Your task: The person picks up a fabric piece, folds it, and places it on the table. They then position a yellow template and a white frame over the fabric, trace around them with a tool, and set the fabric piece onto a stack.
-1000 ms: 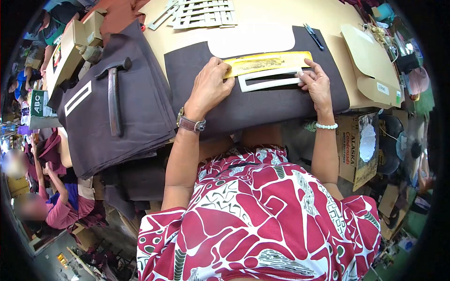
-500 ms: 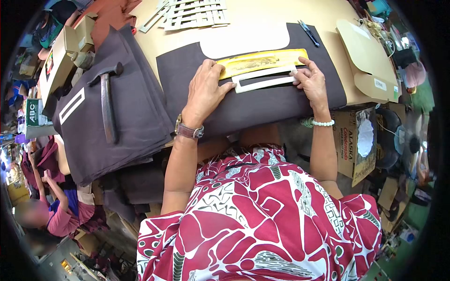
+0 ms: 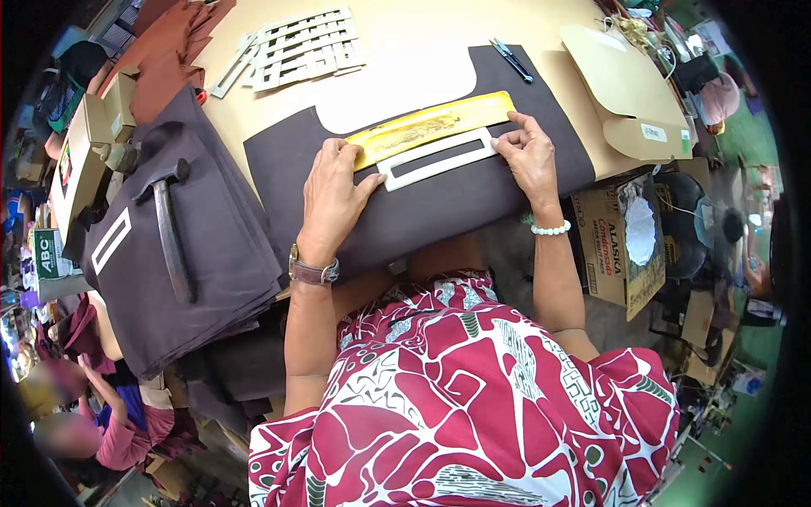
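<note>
A dark sheet (image 3: 439,221) lies along the table's near edge, with a long yellow strip (image 3: 432,127) on it. Just below the strip is a white slotted frame (image 3: 438,162). My left hand (image 3: 331,190) holds the left ends, fingers at the yellow strip and thumb on the frame's corner. At the right, my right hand (image 3: 528,162) has its index finger at the strip's end and its thumb at the frame's right end. The frame lies close against the sheet, its slot showing dark material.
At the left, a hammer (image 3: 171,228) and a white frame (image 3: 111,242) rest on stacked dark sheets (image 3: 215,245). Woven strips (image 3: 306,51) lie at the back, blue snips (image 3: 513,61) at back right, and a cardboard piece (image 3: 629,101) beyond. A co-worker (image 3: 127,431) is at lower left.
The white frame now sits flatter, with its right end lower relative to the yellow strip and my right thumb at its end. The whole view has shifted and turned slightly.
</note>
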`<state>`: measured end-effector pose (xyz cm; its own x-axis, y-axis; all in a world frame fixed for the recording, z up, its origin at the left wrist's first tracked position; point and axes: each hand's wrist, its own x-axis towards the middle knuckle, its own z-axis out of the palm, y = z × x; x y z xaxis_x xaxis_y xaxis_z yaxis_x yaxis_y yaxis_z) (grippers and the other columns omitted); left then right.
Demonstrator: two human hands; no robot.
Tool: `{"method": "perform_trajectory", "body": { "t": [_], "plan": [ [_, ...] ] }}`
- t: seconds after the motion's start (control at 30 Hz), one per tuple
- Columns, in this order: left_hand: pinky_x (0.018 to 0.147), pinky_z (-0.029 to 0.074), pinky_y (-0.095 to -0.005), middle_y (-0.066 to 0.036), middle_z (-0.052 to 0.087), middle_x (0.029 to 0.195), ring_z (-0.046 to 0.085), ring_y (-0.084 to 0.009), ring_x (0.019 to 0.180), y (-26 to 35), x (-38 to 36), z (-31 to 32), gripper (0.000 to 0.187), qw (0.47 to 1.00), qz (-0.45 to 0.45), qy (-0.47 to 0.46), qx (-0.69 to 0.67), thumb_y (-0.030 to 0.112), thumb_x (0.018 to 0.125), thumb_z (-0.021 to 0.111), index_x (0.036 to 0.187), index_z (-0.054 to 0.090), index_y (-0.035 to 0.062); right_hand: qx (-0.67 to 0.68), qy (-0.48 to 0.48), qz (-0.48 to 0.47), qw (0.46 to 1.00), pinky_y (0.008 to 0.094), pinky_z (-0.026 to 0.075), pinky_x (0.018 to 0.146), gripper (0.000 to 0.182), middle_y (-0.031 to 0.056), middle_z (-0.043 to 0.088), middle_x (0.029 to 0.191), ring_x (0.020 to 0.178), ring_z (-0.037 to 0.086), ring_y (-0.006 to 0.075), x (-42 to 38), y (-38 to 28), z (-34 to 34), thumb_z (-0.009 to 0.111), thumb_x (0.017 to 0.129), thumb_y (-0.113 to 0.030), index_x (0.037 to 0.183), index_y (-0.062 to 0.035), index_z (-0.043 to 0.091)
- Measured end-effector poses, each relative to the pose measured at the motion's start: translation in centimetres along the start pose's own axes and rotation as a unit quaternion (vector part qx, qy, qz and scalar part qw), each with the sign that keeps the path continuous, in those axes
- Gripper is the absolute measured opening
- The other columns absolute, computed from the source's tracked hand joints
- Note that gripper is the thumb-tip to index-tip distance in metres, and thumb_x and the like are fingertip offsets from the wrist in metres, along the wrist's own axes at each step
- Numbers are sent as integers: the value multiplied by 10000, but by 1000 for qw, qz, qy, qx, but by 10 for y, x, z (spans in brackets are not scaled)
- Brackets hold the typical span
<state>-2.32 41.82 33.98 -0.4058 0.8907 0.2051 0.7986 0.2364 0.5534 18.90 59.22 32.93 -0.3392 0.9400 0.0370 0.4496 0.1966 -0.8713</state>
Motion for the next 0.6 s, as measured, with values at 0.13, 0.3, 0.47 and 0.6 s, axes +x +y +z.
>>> {"method": "perform_trajectory", "body": {
  "t": [0.13, 0.3, 0.47, 0.6],
  "plan": [
    [804, 456, -365, -123, 550, 978, 568, -280, 917, 0, -1, 0, 349, 1000, 0, 2, 0, 182, 737, 723, 988, 586, -18, 0, -3, -4, 1000, 260, 498, 661, 471, 88, 673, 744, 664, 622, 112, -1, -3, -1, 678, 732, -37, 1170, 58, 535],
    [802, 458, -367, -124, 554, 981, 568, -286, 914, 0, -1, 2, 341, 1000, 12, 17, 7, 179, 739, 720, 989, 591, -12, -24, 6, -21, 999, 282, 501, 662, 387, 81, 666, 756, 674, 630, 145, -2, -3, 0, 664, 747, -59, 1106, 53, 572],
    [828, 450, -371, -107, 583, 1042, 563, -272, 973, 4, -11, 15, 236, 992, 120, 27, 32, 115, 784, 633, 1002, 626, 25, -277, 36, -231, 932, 415, 481, 688, 119, 73, 612, 840, 801, 609, 293, -15, -8, 11, 576, 822, -117, 787, -18, 631],
    [939, 391, -415, -77, 578, 1162, 501, -275, 1127, 9, -29, 21, 325, 982, 146, -1, 115, 42, 786, 540, 1095, 635, 81, -367, 89, -362, 852, 403, 428, 804, 133, 120, 588, 956, 945, 558, 288, -20, -12, 20, 526, 812, -118, 777, -46, 632]
  ]
}}
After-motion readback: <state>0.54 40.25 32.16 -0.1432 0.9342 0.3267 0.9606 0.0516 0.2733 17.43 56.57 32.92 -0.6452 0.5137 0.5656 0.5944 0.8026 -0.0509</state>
